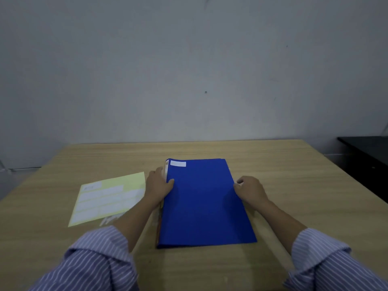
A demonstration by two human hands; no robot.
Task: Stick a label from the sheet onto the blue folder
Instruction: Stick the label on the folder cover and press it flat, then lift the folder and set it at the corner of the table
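Note:
The blue folder (203,204) lies flat on the wooden table (294,185), spine to the left. A white label (178,164) sits on its far left corner. My left hand (158,184) grips the folder's left edge, thumb on the cover. Curled fingers of my right hand (249,189) hold the folder's right edge. The yellow label sheet (109,197), with several white labels on it, lies to the left of my left arm.
A grey wall stands behind the table's far edge. A black piece of furniture (369,156) is at the right, past the table. Some small white strips (110,219) lie by the sheet's near edge.

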